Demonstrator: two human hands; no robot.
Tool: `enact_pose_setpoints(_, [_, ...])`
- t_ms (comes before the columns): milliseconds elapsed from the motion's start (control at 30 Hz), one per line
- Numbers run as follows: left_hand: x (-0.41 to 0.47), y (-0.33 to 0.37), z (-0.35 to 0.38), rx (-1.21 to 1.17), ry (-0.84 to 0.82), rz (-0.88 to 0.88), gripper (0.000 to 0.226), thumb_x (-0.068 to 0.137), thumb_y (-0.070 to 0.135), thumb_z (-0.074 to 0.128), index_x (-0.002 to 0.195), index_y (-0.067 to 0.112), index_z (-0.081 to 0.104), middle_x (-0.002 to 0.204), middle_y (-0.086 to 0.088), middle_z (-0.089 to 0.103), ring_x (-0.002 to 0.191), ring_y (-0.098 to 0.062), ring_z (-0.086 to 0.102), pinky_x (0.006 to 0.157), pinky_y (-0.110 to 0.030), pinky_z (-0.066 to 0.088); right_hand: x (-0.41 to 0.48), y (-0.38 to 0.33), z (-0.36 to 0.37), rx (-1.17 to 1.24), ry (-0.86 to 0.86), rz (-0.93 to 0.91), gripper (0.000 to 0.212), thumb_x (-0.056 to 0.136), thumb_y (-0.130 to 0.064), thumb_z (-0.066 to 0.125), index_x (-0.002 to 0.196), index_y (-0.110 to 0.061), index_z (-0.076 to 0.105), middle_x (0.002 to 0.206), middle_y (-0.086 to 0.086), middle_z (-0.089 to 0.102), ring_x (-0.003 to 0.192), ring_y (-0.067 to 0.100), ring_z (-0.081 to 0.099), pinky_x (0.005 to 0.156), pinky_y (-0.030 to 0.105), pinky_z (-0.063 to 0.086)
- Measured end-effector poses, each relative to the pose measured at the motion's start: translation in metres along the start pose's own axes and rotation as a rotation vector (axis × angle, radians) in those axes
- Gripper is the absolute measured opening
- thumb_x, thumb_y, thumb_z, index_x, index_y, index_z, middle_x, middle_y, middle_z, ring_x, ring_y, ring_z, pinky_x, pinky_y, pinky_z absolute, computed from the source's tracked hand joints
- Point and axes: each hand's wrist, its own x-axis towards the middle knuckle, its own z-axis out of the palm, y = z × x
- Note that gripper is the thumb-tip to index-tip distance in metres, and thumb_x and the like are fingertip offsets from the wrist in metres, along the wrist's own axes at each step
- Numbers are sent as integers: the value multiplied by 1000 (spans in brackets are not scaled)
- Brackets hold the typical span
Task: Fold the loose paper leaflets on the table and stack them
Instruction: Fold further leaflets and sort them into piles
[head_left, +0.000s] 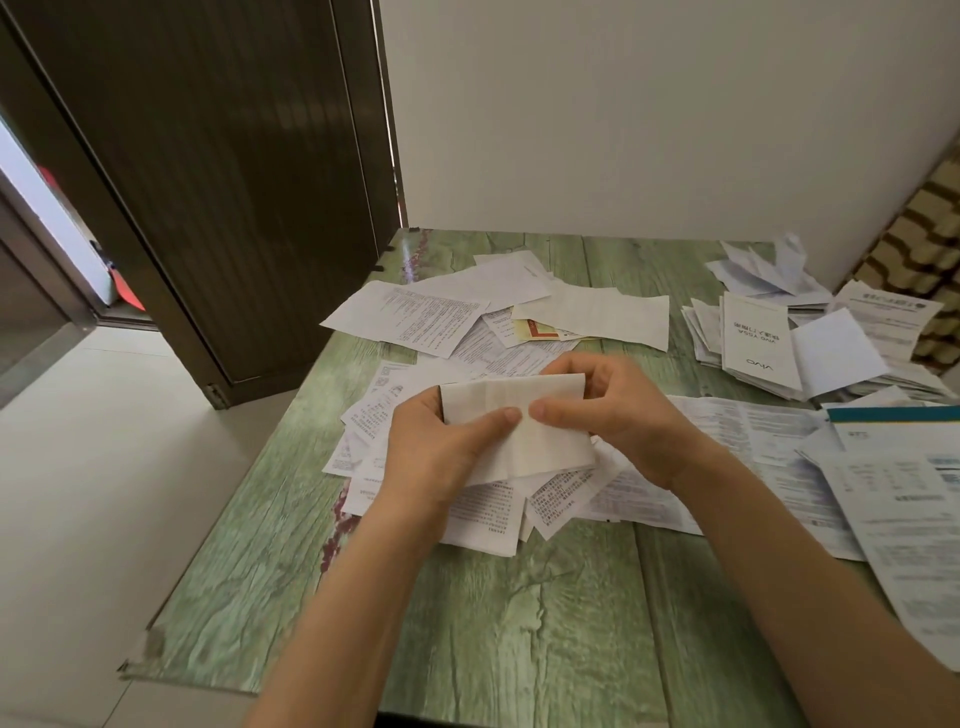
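Head view: we hold one leaflet mid-fold above the loose pile.

Our left hand (441, 447) and right hand (608, 410) both pinch the folded leaflet (519, 426), thumbs on top, over the table (519, 623). If the thumbs slip, we judge the crease skews or springs open; the stack (753, 338) lies far right.

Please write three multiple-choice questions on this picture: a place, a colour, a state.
1. Where is the stack of folded leaflets? A) near left B) far right C) on the floor
2. What colour is the table? A) red B) black C) green
3. The white leaflet at centre is: A) held by left hand and right hand B) lying untouched C) torn

1 B: it sits far right on the table. 2 C: green wood grain. 3 A: both thumbs pinch it.
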Motion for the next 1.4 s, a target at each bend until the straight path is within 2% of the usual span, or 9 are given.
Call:
enact_pose_setpoints(167, [1, -1, 4, 81, -34, 40, 16, 72, 9, 79, 78, 14, 65, 74, 2, 69, 52, 3, 62, 47, -12, 46, -1, -2, 3, -16, 66, -36, 4, 80, -13, 72, 80, -10, 69, 72, -5, 66, 65, 7, 63, 54, 18, 48])
enact_pose_setpoints(333, [-1, -2, 7, 93, -38, 66, 11, 77, 21, 75, 74, 14, 67, 72, 2, 67, 60, -4, 59, 50, -13, 45, -3, -5, 0, -26, 57, -44, 11, 67, -24, 73, 72, -15, 70, 70, -7, 67, 66, 6, 62, 56, 19, 47])
enact_pose_setpoints(667, [-1, -4, 7, 287, 51, 232, 19, 82, 16, 70, 67, 27, 67, 69, 16, 65, 67, 8, 57, 59, -7, 42, -2, -3, 8, -157, 98, -100, 18, 80, -8, 70, 66, -19, 71, 65, -9, 65, 63, 3, 59, 56, 17, 46])
enact_pose_setpoints(867, [4, 5, -4, 348, 49, 154, 22, 81, 11, 70, 64, 25, 67, 72, 10, 65, 73, -6, 56, 67, -22, 44, -3, -7, -9, -188, 57, -84, 18, 85, 4, 59, 75, -6, 71, 61, 1, 65, 52, 5, 56, 49, 16, 46])
enact_pose_setpoints(1034, [4, 11, -26, 297, 104, 129, 18, 82, 12, 69, 68, 22, 68, 80, 2, 67, 78, -17, 59, 70, -29, 46, 0, -9, -28, -91, 185, -89, 19, 87, 1, 57, 75, -7, 69, 62, 4, 64, 52, 9, 57, 50, 21, 48])
enact_pose_setpoints(1100, [0, 12, -26, 292, 64, 119, 15, 83, 12, 69, 70, 20, 68, 81, 2, 67, 77, -15, 59, 66, -27, 45, 0, -11, -18, -6, 110, -88, 10, 88, -8, 59, 85, -8, 69, 70, 3, 66, 60, 12, 60, 54, 21, 50])
enact_pose_setpoints(1200, [-3, 10, -22, 301, 48, 132, 14, 83, 12, 69, 71, 19, 68, 80, 3, 67, 77, -14, 59, 66, -26, 45, -2, -10, -3, -63, -70, -31, 20, 82, -25, 63, 92, -8, 67, 76, 2, 66, 66, 11, 62, 57, 21, 51])
enact_pose_setpoints(1267, [-4, 9, -19, 303, 26, 142, 12, 84, 13, 68, 73, 19, 69, 82, 4, 68, 78, -12, 59, 67, -24, 45, -3, -8, 0, -104, -85, -41, 9, 86, -16, 63, 81, -8, 64, 69, 3, 63, 58, 10, 59, 51, 19, 47])
enact_pose_setpoints(1401, [-4, 9, -16, 329, -36, 154, 19, 85, 10, 63, 73, 22, 70, 79, 10, 68, 70, -1, 59, 62, -16, 47, -4, -6, -3, -97, -40, -77, 14, 86, -8, 64, 73, -7, 61, 64, 7, 58, 53, 9, 53, 45, 16, 40])
